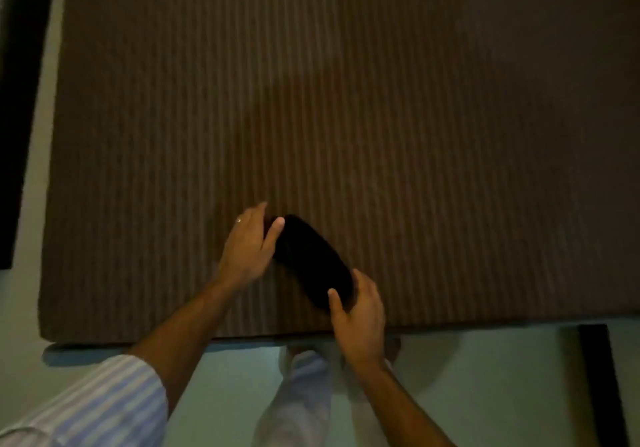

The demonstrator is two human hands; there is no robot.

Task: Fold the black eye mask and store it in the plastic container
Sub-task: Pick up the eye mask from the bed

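Brown ribbed fabric covers the worktop (346, 100), and the black eye mask (311, 259) lies on it slantwise near the front edge. No writing can be read anywhere. The left hand (247, 249), with a ring (238, 220) on one finger, grips the mask's far end between thumb and fingers; the right hand (360, 311) grips the near end the same way. A striped sleeve (104, 401) shows low left. Pale floor (485, 377) borders the worktop's front and left sides, and the surface beyond the mask lies open.
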